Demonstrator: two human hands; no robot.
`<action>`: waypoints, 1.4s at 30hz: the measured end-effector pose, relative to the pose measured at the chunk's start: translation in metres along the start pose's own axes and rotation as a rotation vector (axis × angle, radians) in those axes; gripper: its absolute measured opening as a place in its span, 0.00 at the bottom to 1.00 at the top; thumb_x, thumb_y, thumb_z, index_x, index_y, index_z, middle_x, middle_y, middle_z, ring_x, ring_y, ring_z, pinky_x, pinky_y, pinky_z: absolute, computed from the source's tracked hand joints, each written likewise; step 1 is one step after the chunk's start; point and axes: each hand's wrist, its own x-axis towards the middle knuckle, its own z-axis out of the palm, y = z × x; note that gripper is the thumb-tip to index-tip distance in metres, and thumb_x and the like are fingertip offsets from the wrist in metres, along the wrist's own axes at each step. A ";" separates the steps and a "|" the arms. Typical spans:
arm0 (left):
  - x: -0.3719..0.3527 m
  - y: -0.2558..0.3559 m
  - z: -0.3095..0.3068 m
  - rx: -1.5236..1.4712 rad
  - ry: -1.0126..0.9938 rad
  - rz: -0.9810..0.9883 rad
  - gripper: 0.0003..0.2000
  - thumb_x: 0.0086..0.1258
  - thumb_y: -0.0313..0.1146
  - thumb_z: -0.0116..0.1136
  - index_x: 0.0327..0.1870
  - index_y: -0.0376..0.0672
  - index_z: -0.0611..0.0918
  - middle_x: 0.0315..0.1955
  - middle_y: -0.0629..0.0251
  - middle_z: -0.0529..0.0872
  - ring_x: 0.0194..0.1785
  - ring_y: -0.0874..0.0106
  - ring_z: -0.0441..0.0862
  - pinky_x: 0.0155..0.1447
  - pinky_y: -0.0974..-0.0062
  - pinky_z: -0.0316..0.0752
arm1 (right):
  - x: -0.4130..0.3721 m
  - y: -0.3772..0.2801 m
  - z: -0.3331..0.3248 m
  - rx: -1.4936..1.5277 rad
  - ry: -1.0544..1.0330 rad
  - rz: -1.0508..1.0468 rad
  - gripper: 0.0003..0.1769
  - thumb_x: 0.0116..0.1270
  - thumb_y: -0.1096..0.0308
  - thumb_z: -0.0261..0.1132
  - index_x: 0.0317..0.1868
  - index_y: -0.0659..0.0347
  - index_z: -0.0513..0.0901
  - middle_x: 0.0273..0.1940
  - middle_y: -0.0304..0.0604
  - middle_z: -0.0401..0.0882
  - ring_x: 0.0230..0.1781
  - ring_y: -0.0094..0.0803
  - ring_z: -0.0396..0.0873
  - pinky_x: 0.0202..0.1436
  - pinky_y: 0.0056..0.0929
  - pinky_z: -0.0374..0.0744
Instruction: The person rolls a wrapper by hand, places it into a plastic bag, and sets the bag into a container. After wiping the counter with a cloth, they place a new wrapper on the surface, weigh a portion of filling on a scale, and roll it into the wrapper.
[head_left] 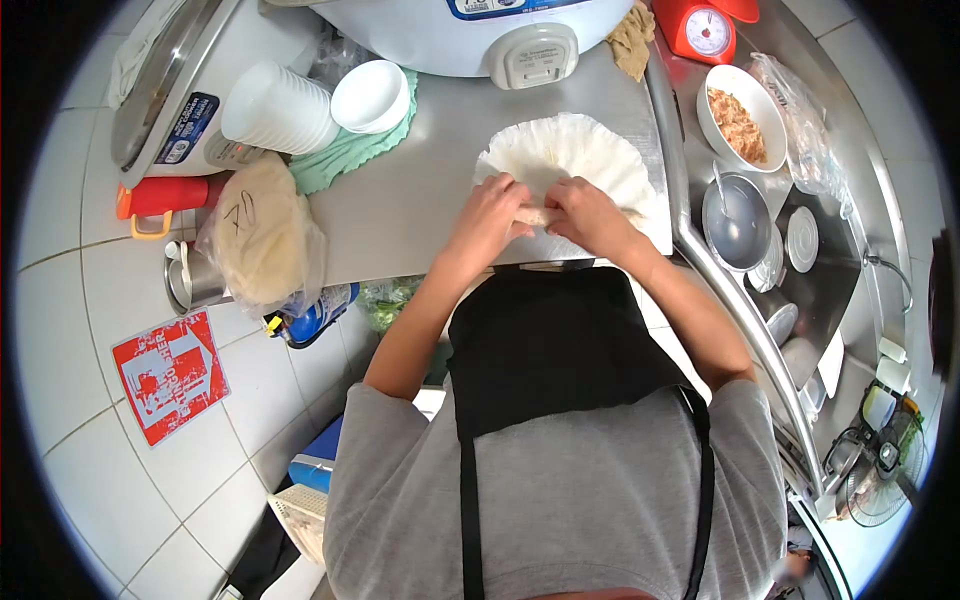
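A stack of thin, round white wrapper sheets [575, 145] with ruffled edges lies near the right end of the steel table [430, 170]. At the near edge of the stack, both hands pinch a small pale roll [535, 215]. My left hand [494, 212] has its fingers closed at the roll's left end. My right hand [585, 212] is closed on its right part, fingers bent over it. What lies inside the roll is hidden.
Right of the table, a white bowl of orange-brown filling [740, 118] stands near a grey bowl with a spoon [737, 222]. A red scale [700, 30] is behind them. Stacked white cups [280, 110] and a bagged wrapper stack [262, 230] are left.
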 end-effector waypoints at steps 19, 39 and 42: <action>-0.028 -0.027 -0.004 -0.463 0.169 -0.525 0.13 0.70 0.33 0.56 0.52 0.39 0.76 0.28 0.60 0.82 0.32 0.73 0.77 0.41 0.77 0.71 | 0.023 -0.022 0.021 0.032 -0.029 0.000 0.14 0.45 0.70 0.74 0.32 0.64 0.80 0.38 0.48 0.78 0.46 0.46 0.77 0.48 0.40 0.78; -0.011 -0.015 -0.022 0.083 -0.047 0.032 0.14 0.50 0.29 0.68 0.36 0.36 0.78 0.36 0.57 0.80 0.45 0.56 0.77 0.50 0.61 0.72 | 0.018 -0.025 0.030 -0.031 0.055 -0.007 0.14 0.45 0.72 0.73 0.34 0.64 0.81 0.38 0.49 0.78 0.45 0.46 0.77 0.48 0.38 0.78; -0.007 -0.008 -0.014 -0.015 -0.049 0.082 0.15 0.50 0.29 0.68 0.37 0.35 0.78 0.35 0.56 0.80 0.45 0.55 0.76 0.50 0.61 0.72 | 0.011 -0.025 0.031 -0.079 0.134 0.008 0.15 0.45 0.71 0.73 0.35 0.64 0.80 0.37 0.48 0.77 0.45 0.45 0.77 0.47 0.38 0.78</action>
